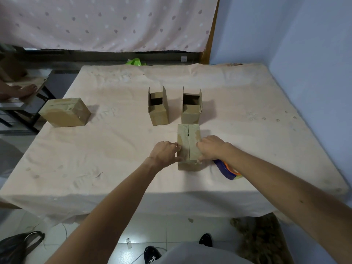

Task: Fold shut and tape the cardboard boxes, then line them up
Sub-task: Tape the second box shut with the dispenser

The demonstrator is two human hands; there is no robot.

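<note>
Both hands clamp the near box (pixel 188 138), just before an open box (pixel 191 111): L hand (pixel 165 153) grips its left edge, R hand (pixel 210 147) curls over the right flap. Seam looks untaped: let go & flaps may spring open. Tape gun (pixel 225 170) under your R forearm could get knocked.

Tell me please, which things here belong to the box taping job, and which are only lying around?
Job: box under the hands, held by left hand and right hand; left open box; right open box; closed box; tape dispenser.
Lying about: green object behind the table; black bag on the floor.
</note>
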